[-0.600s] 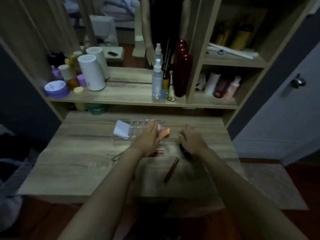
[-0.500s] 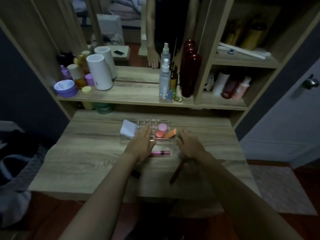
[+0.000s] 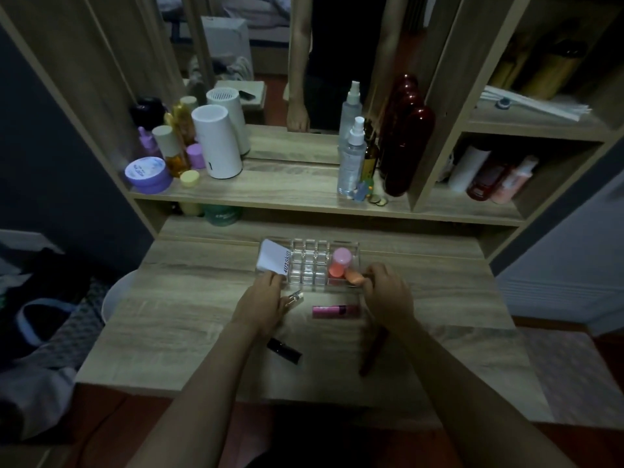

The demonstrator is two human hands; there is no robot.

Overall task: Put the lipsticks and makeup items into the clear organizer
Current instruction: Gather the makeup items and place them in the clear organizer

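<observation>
Pink lipstick (image 3: 334, 311) lies flat on the counter (image 3: 189, 319) right between my 2 hands, long axis running left to right, just this side of the clear organizer (image 3: 309, 265). My right hand (image 3: 388, 295) is nearer, its thumb side almost at the lipstick's right end; I'd say that's the hand to take it, then lift it forward into one of the empty slots beyond. That right hand is curled at the organizer's near right corner, touching the orange sponge (image 3: 353, 280); whether it's actually pinching anything I can't tell. My left hand (image 3: 265, 300) rests at the near left corner, fingers on the white card (image 3: 273, 261), with a small gold-capped item (image 3: 294, 297) just at its fingertips, touching or gripped, hard to say. Closer to me, under my left forearm, a black tube (image 3: 284, 350) lies slanted; under my right forearm, a dark red pencil (image 3: 371, 352) points roughly away from me.
</observation>
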